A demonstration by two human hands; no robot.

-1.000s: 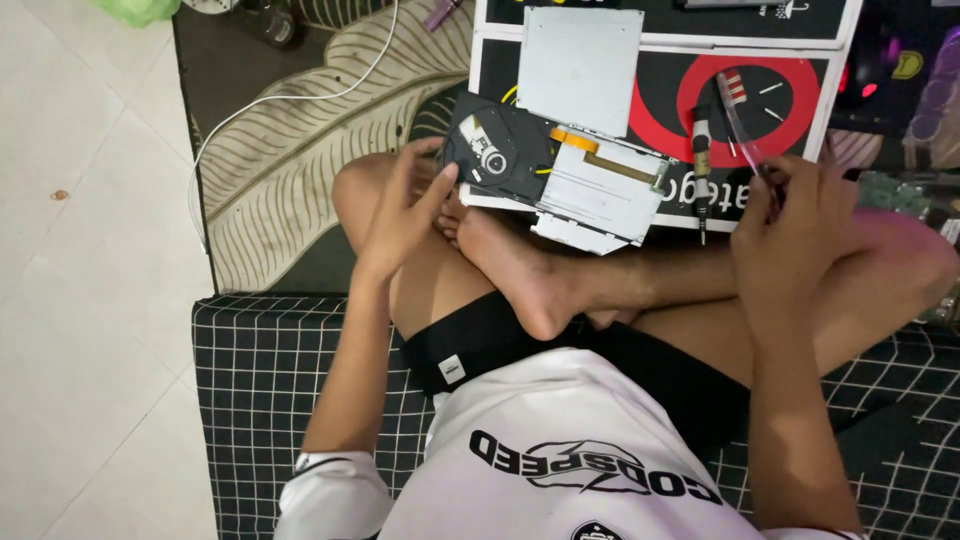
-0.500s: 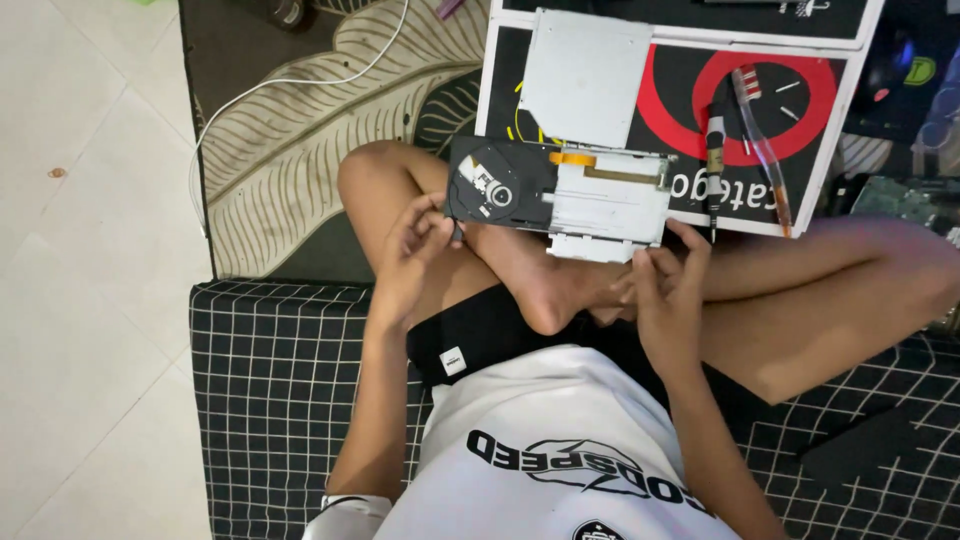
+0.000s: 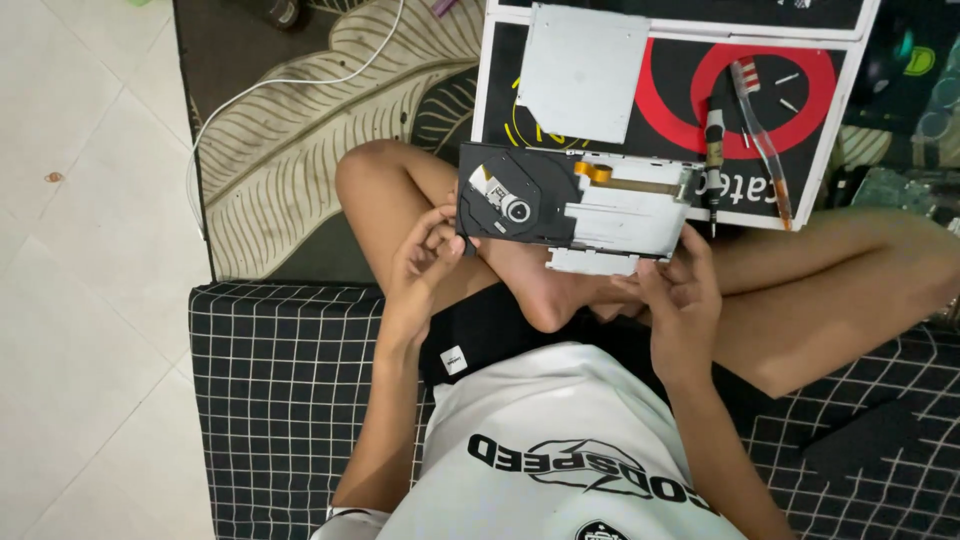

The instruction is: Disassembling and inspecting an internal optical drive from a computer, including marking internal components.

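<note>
We hold an opened optical disc drive (image 3: 570,205) over our crossed legs.

Our left hand (image 3: 425,255) grips the drive's black left end; our right hand (image 3: 680,290) closes its fingers on the silver right corner. The drive rests against our foot (image 3: 540,290). Just beyond it, a screwdriver (image 3: 714,150), a toothbrush (image 3: 760,130) and a grey metal cover (image 3: 585,70) lie on a black-and-red mat (image 3: 500,80).
</note>
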